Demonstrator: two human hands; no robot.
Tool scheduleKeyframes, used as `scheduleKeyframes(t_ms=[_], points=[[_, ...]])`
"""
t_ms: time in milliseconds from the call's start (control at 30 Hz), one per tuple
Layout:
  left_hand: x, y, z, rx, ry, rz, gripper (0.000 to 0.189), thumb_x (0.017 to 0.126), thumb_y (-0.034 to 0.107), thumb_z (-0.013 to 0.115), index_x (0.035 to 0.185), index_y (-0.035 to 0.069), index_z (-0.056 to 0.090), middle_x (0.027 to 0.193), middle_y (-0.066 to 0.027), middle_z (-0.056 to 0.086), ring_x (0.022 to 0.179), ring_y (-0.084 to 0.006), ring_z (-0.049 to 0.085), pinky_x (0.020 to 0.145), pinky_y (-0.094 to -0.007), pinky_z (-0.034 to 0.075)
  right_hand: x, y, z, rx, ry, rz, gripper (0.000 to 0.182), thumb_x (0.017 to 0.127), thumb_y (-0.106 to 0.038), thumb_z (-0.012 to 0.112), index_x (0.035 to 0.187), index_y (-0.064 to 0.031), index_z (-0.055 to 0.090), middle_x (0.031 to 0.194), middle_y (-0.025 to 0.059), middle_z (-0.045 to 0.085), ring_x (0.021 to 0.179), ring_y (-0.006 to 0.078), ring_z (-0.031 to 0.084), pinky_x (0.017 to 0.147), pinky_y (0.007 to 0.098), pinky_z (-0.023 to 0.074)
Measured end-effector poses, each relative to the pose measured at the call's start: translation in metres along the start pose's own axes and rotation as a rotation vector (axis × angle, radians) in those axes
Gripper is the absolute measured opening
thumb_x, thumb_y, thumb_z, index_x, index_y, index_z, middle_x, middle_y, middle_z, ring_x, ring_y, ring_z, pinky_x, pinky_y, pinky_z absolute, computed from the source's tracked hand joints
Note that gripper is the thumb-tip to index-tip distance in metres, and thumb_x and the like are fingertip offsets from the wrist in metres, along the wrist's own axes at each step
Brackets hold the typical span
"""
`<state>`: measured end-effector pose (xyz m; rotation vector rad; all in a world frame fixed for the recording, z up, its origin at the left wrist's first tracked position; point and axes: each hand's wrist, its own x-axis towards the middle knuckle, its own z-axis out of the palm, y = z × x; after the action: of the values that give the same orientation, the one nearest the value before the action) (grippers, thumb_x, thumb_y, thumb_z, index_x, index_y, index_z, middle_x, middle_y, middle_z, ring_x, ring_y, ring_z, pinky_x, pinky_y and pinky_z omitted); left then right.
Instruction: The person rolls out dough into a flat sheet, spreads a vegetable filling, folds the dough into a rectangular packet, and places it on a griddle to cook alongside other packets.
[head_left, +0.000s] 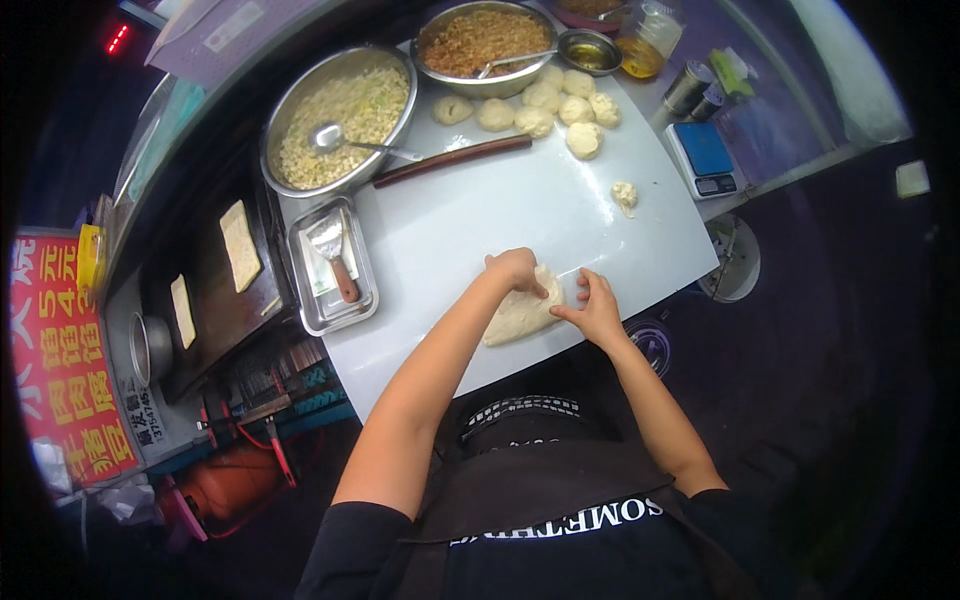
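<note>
A large piece of pale dough (519, 321) lies near the front edge of the white work surface (465, 217). My left hand (517, 271) is on its upper part, fingers bent down onto the dough. At the dough's right edge, the thumb of my right hand (596, 306) touches it, and the other fingers are raised and apart. Whether either hand pinches the dough cannot be made out. A small scrap of dough (624, 196) sits farther back on the right. Several round dough balls (533, 121) lie at the back, beside a dark wooden rolling pin (454, 161).
Back left, a steel bowl of chopped filling (337, 120) holds a spoon; another bowl (484, 45) has reddish-brown filling. A metal tray (369, 300) with a scraper (336, 259) stands left, beside a griddle (217, 300) with flat dough pieces. A digital scale (703, 154) stands right.
</note>
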<state>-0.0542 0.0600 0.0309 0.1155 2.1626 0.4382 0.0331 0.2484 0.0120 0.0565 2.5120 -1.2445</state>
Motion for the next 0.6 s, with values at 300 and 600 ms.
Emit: scheduleKeyframes(t_ms=[300, 600], points=[[-0.057, -0.043, 0.021, -0.243, 0.277, 0.439, 0.039, 0.074, 0.015, 0.077, 0.11, 0.004, 0.067, 0.103, -0.0166, 0.069, 0.096, -0.0331, 0.064, 0.085, -0.0401, 0.05, 0.007, -0.02, 0.019, -0.227, -0.105, -0.322, 0.09, 0.065, -0.028, 0.089, 0.138, -0.002, 0.043, 0.12, 0.0178, 0.059, 0.108, 0.0321, 0.059, 0.092, 0.0393, 0.0497], [-0.071, -0.054, 0.043, -0.371, 0.592, 0.608, 0.033, 0.076, 0.006, 0.07, 0.109, 0.004, 0.066, 0.107, -0.0168, 0.065, 0.098, -0.0353, 0.062, 0.085, -0.0408, 0.051, 0.0, -0.047, 0.035, -0.088, -0.111, -0.303, 0.069, 0.072, -0.037, 0.083, 0.128, -0.0106, 0.054, 0.117, 0.0165, 0.064, 0.105, 0.0349, 0.062, 0.087, 0.0408, 0.0506]])
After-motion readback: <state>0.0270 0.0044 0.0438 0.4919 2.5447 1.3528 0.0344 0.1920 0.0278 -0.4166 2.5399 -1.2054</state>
